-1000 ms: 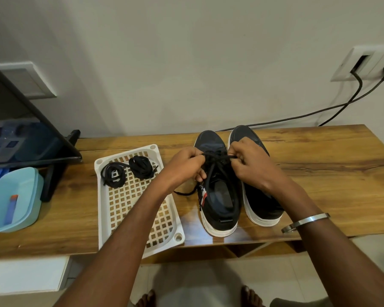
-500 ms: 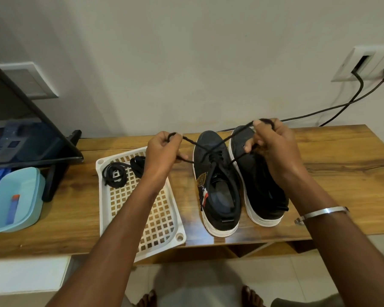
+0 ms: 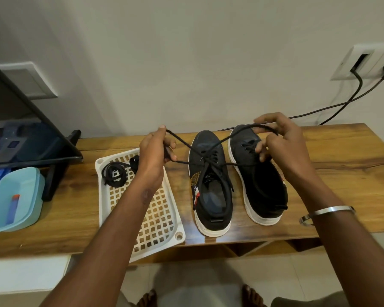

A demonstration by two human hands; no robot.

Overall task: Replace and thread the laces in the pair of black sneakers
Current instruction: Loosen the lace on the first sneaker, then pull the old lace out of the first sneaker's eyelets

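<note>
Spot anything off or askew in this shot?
Only the white tray: its near corner hangs over the front edge of the wooden table. Both sneakers stand upright, side by side, and nothing looks spilled or damaged.

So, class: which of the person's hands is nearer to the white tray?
Left. The left hand grips a lace loop directly above the white tray's far right corner; the right hand holds the other loop beyond both sneakers.

Plain pale wall (image 3: 186, 52), wooden bench (image 3: 341, 173), wall socket (image 3: 364, 63), tiled floor (image 3: 20, 275)
</note>
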